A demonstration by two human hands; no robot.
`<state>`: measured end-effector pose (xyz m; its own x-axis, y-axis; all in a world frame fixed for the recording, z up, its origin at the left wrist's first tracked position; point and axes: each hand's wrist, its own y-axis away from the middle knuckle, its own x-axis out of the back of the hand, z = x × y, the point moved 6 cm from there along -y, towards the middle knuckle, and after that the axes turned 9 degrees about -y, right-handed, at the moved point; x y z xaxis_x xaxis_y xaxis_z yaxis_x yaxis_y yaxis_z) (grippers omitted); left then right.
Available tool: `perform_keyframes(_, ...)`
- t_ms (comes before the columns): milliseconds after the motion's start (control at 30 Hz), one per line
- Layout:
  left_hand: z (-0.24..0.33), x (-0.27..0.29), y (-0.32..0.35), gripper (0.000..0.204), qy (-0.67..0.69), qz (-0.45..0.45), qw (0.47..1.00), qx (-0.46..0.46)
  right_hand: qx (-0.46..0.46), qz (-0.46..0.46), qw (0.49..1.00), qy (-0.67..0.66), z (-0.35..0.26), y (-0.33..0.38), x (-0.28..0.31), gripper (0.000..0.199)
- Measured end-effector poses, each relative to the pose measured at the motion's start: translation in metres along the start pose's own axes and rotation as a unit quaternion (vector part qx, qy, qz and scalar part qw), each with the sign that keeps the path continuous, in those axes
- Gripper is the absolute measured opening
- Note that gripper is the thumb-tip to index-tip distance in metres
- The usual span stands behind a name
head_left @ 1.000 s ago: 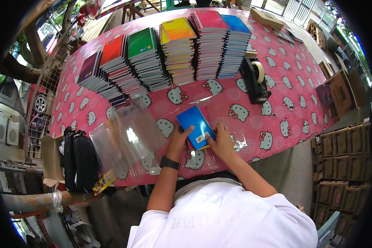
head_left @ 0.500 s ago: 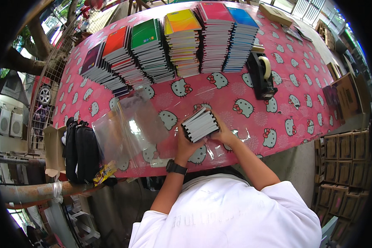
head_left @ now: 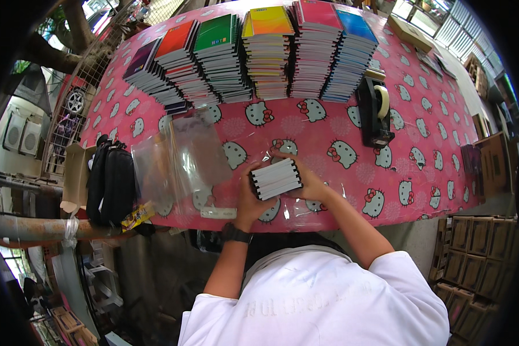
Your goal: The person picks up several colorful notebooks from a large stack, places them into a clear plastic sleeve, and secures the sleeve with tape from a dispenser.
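Note:
Between my two hands I hold a small stack of spiral notebooks (head_left: 276, 179) on edge, their white page edges facing up and dark bindings at the sides. My left hand (head_left: 252, 199), with a black watch at the wrist, grips the stack's left side. On its right side my right hand (head_left: 308, 180) is closed around it. The covers of the held notebooks are hidden. Left of my hands lie clear plastic bags (head_left: 184, 158) on the pink patterned tablecloth (head_left: 352, 173).
Tall stacks of spiral notebooks line the far side: purple, red, green (head_left: 216, 34), yellow (head_left: 268, 23), pink and blue. A black tape dispenser (head_left: 376, 112) stands at right. A black pouch (head_left: 118, 184) lies at the left edge. Several brown boxes (head_left: 473, 248) are piled at lower right.
The held notebooks are now lined up more evenly, turned slightly flatter between my hands. The whole view has shifted a little; the stacks and bags stay in place on the table.

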<state>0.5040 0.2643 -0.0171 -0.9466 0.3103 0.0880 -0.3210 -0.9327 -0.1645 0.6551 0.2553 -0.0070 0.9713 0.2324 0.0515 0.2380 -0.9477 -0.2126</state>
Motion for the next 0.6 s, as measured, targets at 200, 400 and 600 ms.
perform_keyframes(200, -0.016, -0.006, -0.001, 0.070, 0.026, 0.015, 0.999, 0.028, -0.082, -0.050, 0.995, -0.034, 0.025, -0.007, 0.004, 0.089)
perform_keyframes(400, -0.001, 0.019, -0.008, 0.055, 0.120, 0.068, 0.983, 0.124, 0.005, 0.007, 1.000, 0.016, -0.020, -0.005, 0.034, 0.083)
perform_keyframes(600, 0.005, 0.008, 0.007, 0.059, 0.328, 0.111, 0.917, 0.200, -0.046, 0.238, 0.884, 0.400, 0.014, 0.042, 0.121, 0.048)
